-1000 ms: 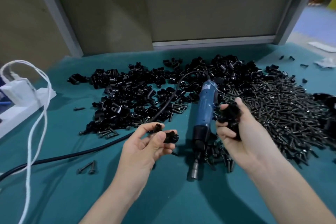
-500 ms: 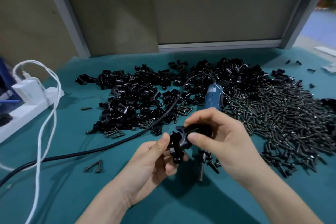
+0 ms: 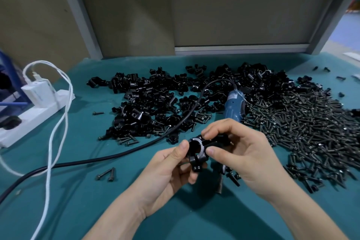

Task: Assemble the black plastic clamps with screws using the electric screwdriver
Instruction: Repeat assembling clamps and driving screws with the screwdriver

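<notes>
Clamp halves (image 3: 196, 149) meet between the two hands, lifted off the green table cloth (image 3: 81, 210) and held close under the camera. The left hand (image 3: 169, 167) cups the ring-shaped half from below, with its thumb pressed on the ring's left rim. The right hand (image 3: 245, 154) pinches the mating piece between thumb and forefinger and pushes it in against the ring. Both grips are clenched on the part, neither slack. I judge that the pieces are being lined up so their screw holes match, which would explain why the bore is turned toward the eyes. No screw shows in the joint, though the fingers hide much of it.

Just beyond the right hand lies the electric screwdriver (image 3: 232, 107). Its blue body points away and its bit end runs under the wrist, partly hidden. It sits where that hand could probably take it once the halves are seated. Its black cord (image 3: 136, 149) loops over the far heap and then trails off to the left of the grip.

To the right of the grip lies the spread of screws (image 3: 303, 122), an easy reach for the right hand. Behind the grip sits the heap of clamp parts (image 3: 153, 99). Two loose screws (image 3: 106, 174) lie left of the left wrist. Farthest left are a white power strip (image 3: 29, 121) and its white cable (image 3: 58, 122), well apart from the work.
</notes>
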Motion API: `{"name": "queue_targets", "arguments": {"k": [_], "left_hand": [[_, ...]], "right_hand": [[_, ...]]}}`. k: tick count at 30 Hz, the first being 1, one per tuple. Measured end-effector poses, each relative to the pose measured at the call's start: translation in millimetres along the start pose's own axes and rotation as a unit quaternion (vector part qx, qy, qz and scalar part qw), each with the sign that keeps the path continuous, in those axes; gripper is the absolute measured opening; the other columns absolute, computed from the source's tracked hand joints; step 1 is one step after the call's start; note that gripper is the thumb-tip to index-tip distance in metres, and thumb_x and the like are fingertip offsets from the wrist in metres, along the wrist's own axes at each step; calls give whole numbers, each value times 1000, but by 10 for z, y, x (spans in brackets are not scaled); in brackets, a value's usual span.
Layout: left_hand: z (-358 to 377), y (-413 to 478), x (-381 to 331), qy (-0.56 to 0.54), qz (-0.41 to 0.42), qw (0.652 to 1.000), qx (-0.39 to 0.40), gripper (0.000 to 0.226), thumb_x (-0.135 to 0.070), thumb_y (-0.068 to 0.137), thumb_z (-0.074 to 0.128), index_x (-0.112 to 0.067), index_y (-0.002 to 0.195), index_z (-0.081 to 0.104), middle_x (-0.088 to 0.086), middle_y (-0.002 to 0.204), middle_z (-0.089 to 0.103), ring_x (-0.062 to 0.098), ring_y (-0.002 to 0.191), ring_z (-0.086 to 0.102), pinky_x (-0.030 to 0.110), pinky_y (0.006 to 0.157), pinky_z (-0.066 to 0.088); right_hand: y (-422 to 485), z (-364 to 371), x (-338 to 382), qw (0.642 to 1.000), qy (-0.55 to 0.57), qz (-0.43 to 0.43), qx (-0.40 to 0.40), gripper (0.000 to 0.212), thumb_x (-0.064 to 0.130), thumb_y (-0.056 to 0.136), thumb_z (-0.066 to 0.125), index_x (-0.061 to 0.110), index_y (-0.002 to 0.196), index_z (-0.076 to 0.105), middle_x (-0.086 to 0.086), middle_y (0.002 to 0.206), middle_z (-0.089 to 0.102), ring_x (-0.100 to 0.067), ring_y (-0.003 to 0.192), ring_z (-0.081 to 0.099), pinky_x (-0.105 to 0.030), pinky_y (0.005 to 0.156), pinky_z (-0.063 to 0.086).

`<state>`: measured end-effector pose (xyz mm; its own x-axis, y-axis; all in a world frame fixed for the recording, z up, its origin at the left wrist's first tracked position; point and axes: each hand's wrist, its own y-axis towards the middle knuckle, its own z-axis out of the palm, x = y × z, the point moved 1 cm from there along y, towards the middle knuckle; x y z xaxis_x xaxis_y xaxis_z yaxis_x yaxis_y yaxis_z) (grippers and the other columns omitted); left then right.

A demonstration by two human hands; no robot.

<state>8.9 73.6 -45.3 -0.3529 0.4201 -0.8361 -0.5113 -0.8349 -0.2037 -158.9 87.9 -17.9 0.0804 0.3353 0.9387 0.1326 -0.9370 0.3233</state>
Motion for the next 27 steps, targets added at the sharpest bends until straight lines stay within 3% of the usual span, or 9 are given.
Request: {"name": "queue_targets", "arguments": {"k": [5, 11, 16, 27], "left_hand": [[-14, 15, 11, -8, -8, 1000, 11, 40, -43, 71, 66, -9, 87, 79, 13, 83, 72, 9, 56, 57, 17, 51, 50], [-23, 11, 22, -36, -34, 999, 24, 34, -39, 73, 66, -10, 84, 79, 12, 76, 71, 7, 50, 58, 14, 48, 47], [-21, 17, 51, -33, -44, 998, 24, 32, -43, 72, 65, -14, 78, 79, 9, 73, 69, 4, 45, 50, 13, 45, 42], [-61, 36, 80, -33, -53, 998, 32, 35, -47, 78, 68, -14, 82, 78, 8, 76, 68, 5, 48, 49, 15, 48, 43]], "right_hand": [[-8, 6, -12, 999, 33, 40, -11, 22, 16, 70, 76, 19, 92, 73, 1, 91, 73, -8, 80, 69, -15, 71, 52], [-5, -11, -18, 998, -8, 56, 18, 23, 24, 73, 73, 25, 96, 74, -2, 93, 73, -19, 84, 69, -25, 76, 55], [-4, -28, 10, 997, 13, 57, 45, 21, 18, 73, 73, 16, 94, 72, -5, 93, 72, -18, 79, 69, -17, 70, 52], [-7, -16, -30, 997, 0, 60, 52, 19, 23, 75, 71, 21, 93, 70, -4, 94, 72, -15, 82, 69, -16, 73, 51]]}}
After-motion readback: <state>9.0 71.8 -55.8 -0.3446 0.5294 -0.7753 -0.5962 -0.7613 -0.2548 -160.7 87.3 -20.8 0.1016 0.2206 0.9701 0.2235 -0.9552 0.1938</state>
